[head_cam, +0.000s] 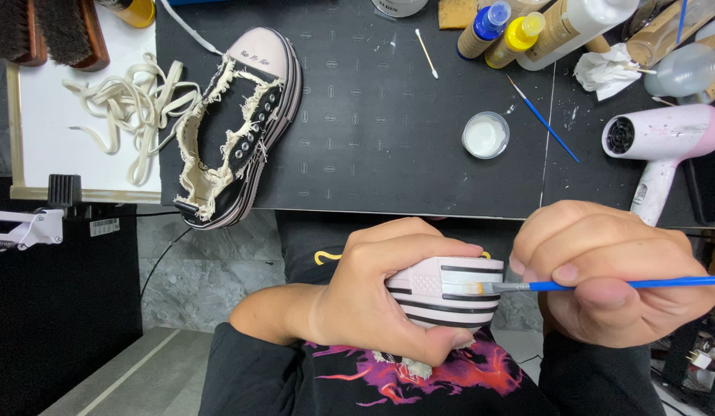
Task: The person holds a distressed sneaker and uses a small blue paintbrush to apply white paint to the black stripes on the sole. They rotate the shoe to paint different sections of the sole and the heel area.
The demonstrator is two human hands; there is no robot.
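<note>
Striped sneaker (442, 293) gripped by left hand (373, 296), right hand (604, 270) fingers pinching blue paintbrush (604, 285) (bristles on sole), yellow-capped bottle (515, 38) behind

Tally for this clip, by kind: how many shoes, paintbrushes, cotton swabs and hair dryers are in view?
Shoes: 2, one gripped in the left hand at, one on the black mat at
Paintbrushes: 2, one in the right hand at, one at
Cotton swabs: 1 clear
Hair dryers: 1
Total: 6

Open mat (373, 131) centre; passage flanked by second sneaker (238, 127) left, paint dish (485, 135), spare brush (542, 119), bottles (519, 31), hair dryer (666, 139) right; cotton swab (427, 54) lies midway.
</note>
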